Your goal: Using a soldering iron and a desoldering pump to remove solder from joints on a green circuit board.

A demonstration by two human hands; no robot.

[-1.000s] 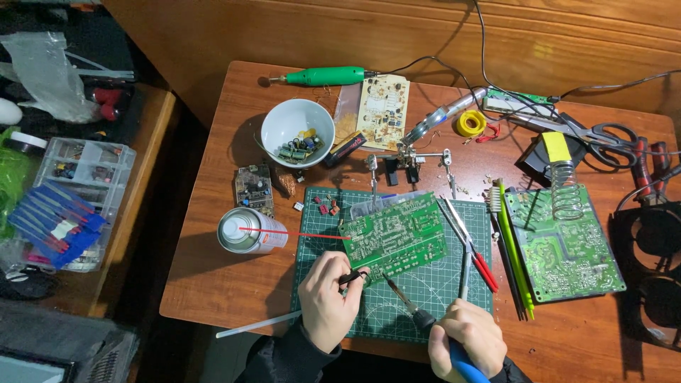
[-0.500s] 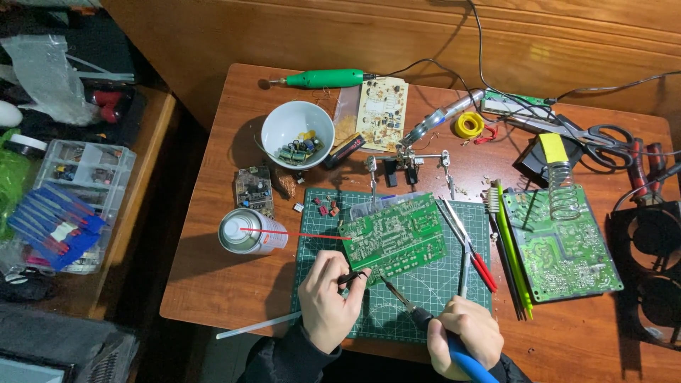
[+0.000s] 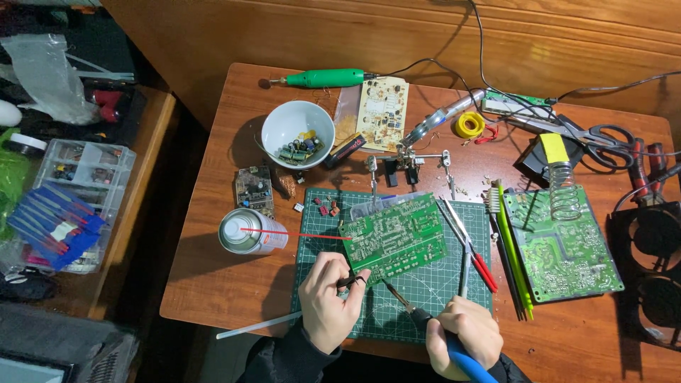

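Lower centre of frame: left hand (image 3: pixel 328 301) fingers pinch dark tweezers (image 3: pixel 352 281) at the edge of the green circuit board (image 3: pixel 394 238). Right hand (image 3: pixel 462 333) fingers clamp the blue-handled soldering iron (image 3: pixel 425 323), tip just below the board. Best to brace both wrists on the cutting mat (image 3: pixel 425 287) and touch only the joint.

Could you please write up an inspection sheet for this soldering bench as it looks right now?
Surface: wooden table, green cutting mat.
Job's things: green circuit board on the mat; soldering iron tip near its lower edge.
Clutter: white bowl of parts, spray can, second board, scissors.
Hands: left hand pinches tweezers; right hand grips the iron.
Cables: black leads at the rear.
Surroundings: parts organiser on a side table.
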